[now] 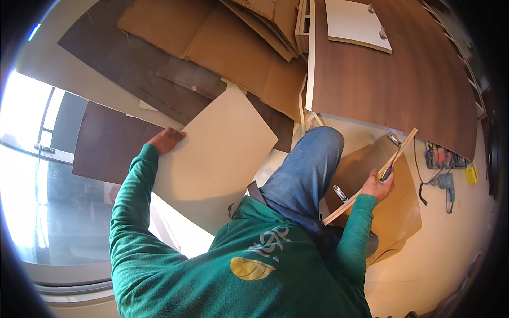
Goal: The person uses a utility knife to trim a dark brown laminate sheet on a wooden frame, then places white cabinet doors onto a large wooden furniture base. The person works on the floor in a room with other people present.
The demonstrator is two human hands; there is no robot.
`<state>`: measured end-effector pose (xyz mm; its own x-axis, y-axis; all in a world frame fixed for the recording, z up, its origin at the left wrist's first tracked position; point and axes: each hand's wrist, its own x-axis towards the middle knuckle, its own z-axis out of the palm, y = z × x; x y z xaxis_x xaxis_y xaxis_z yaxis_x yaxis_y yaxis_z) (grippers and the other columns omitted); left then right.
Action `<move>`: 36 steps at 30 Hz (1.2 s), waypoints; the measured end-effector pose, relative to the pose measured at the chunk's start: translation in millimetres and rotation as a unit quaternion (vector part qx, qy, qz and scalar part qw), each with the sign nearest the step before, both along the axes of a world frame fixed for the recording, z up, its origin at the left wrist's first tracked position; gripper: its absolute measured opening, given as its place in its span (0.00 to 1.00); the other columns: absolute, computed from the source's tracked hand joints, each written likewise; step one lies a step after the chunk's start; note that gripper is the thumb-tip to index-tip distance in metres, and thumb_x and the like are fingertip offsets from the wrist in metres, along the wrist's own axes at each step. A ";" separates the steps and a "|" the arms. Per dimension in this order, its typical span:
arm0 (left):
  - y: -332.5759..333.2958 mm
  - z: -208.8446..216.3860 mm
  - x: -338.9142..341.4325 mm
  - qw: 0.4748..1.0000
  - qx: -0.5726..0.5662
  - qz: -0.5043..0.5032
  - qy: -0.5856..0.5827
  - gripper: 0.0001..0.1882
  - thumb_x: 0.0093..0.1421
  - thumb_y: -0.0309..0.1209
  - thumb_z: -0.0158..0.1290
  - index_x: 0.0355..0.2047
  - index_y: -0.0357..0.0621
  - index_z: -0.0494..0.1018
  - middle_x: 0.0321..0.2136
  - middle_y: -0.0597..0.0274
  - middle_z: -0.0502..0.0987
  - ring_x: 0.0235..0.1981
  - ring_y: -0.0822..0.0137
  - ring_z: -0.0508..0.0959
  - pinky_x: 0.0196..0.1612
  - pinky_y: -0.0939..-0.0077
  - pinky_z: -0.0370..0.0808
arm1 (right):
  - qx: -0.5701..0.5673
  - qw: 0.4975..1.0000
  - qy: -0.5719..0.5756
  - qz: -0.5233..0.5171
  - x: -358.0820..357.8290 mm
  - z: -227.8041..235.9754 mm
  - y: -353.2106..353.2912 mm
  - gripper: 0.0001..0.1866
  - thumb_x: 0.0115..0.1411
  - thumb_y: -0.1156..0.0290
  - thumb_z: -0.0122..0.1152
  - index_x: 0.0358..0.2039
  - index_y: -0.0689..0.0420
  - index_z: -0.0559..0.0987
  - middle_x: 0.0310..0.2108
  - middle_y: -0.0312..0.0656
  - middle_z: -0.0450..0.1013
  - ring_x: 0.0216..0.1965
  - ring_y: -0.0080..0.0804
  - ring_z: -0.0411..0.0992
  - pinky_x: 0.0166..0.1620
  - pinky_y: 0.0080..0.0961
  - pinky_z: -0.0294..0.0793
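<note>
A large cream panel [217,148] lies tilted at my left side, and my left hand [167,141] grips its upper left edge. On my other side, my right hand [378,186] is closed round a wooden cabinet door [407,143], seen edge-on. Two metal hinges, an upper one [393,139] and a lower one [340,194], stick out from this door. Against the same hand lies a slim dark tool [386,173]; its kind is unclear. My bent knee [323,148] comes between the two boards.
A brown wood-grain cabinet panel [382,79] stretches across the far right, with a white hinged door [355,24] on it. Folded cardboard [222,42] lies at the far left over dark boards [138,79]. On the right floor are a corded drill [447,185] and a toolbox [440,157].
</note>
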<state>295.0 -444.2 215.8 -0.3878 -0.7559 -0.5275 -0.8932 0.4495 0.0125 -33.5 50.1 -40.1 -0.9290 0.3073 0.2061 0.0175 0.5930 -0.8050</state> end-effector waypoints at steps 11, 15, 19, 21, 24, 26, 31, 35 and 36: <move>-93.7 -76.5 25.0 0.981 -0.143 -0.132 0.014 0.32 0.70 0.52 0.46 0.58 0.35 0.74 0.55 0.41 0.78 0.55 0.48 0.78 0.62 0.63 0.69 | -0.026 1.000 -0.009 0.003 1.6 -4.2 -6.2 0.36 0.51 0.74 0.71 0.63 0.51 0.74 0.48 0.53 0.70 0.50 0.51 0.73 0.56 0.42 0.74; -52.2 -53.7 -2.3 0.986 -0.096 -0.077 0.110 0.28 0.69 0.46 0.49 0.53 0.30 0.76 0.49 0.37 0.80 0.53 0.44 0.78 0.59 0.61 0.71 | -0.028 0.999 0.011 -0.020 -2.1 -5.1 0.2 0.36 0.51 0.74 0.71 0.63 0.51 0.75 0.48 0.52 0.70 0.50 0.51 0.73 0.55 0.42 0.74; -29.7 -36.2 19.4 0.986 -0.081 -0.030 0.145 0.26 0.68 0.43 0.51 0.49 0.27 0.76 0.46 0.37 0.81 0.51 0.45 0.79 0.57 0.60 0.72 | -0.040 0.999 0.013 -0.017 -1.5 -10.4 -0.2 0.37 0.50 0.74 0.72 0.63 0.50 0.75 0.48 0.52 0.70 0.48 0.50 0.74 0.55 0.42 0.75; -12.9 -21.1 5.7 0.993 -0.043 0.014 0.109 0.26 0.68 0.43 0.51 0.48 0.26 0.76 0.46 0.35 0.80 0.51 0.46 0.79 0.56 0.59 0.72 | -0.041 0.999 0.015 -0.015 -0.9 -12.7 1.9 0.37 0.50 0.74 0.72 0.63 0.50 0.75 0.47 0.51 0.70 0.48 0.49 0.74 0.54 0.41 0.75; -43.2 -46.4 23.2 0.974 -0.158 -0.034 0.155 0.25 0.68 0.43 0.52 0.45 0.26 0.77 0.43 0.35 0.81 0.47 0.47 0.80 0.52 0.58 0.73 | -0.031 0.999 0.013 -0.007 -1.3 -20.2 -2.5 0.37 0.50 0.74 0.73 0.63 0.50 0.75 0.47 0.51 0.71 0.48 0.48 0.75 0.54 0.41 0.76; -30.4 -38.1 -16.2 0.968 -0.131 -0.010 0.213 0.24 0.68 0.43 0.53 0.42 0.26 0.77 0.41 0.36 0.81 0.46 0.47 0.81 0.51 0.58 0.73 | -0.020 0.999 0.022 -0.014 -3.7 -20.7 6.0 0.37 0.49 0.74 0.73 0.63 0.50 0.76 0.46 0.51 0.71 0.48 0.47 0.75 0.53 0.40 0.76; -53.4 -42.6 -62.8 0.942 -0.147 0.025 0.302 0.23 0.68 0.44 0.53 0.37 0.30 0.79 0.37 0.37 0.82 0.43 0.39 0.81 0.46 0.55 0.75 | -0.060 0.997 0.040 -0.002 -5.7 -32.4 12.4 0.37 0.49 0.72 0.73 0.63 0.50 0.76 0.45 0.51 0.72 0.47 0.48 0.75 0.54 0.41 0.75; -67.7 -75.3 -100.9 0.924 -0.224 -0.060 0.305 0.23 0.69 0.45 0.52 0.37 0.33 0.81 0.38 0.34 0.81 0.42 0.32 0.80 0.46 0.49 0.76 | -0.022 1.000 0.011 -0.014 0.2 -15.1 2.0 0.37 0.50 0.72 0.73 0.63 0.50 0.76 0.45 0.50 0.72 0.47 0.47 0.75 0.54 0.40 0.75; -64.4 -82.9 -111.1 0.917 -0.249 -0.080 0.302 0.24 0.69 0.46 0.52 0.36 0.34 0.81 0.38 0.33 0.81 0.42 0.31 0.80 0.46 0.48 0.77 | -0.024 1.000 0.010 -0.014 1.4 -12.6 -0.9 0.37 0.50 0.72 0.73 0.63 0.50 0.76 0.45 0.50 0.72 0.47 0.47 0.75 0.54 0.40 0.75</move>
<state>183.9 -508.6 132.9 -0.6229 -0.7524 0.2144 -0.7130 0.6587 0.2403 -32.1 49.2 -52.7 -0.9157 0.3437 0.2082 0.0184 0.5534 -0.8327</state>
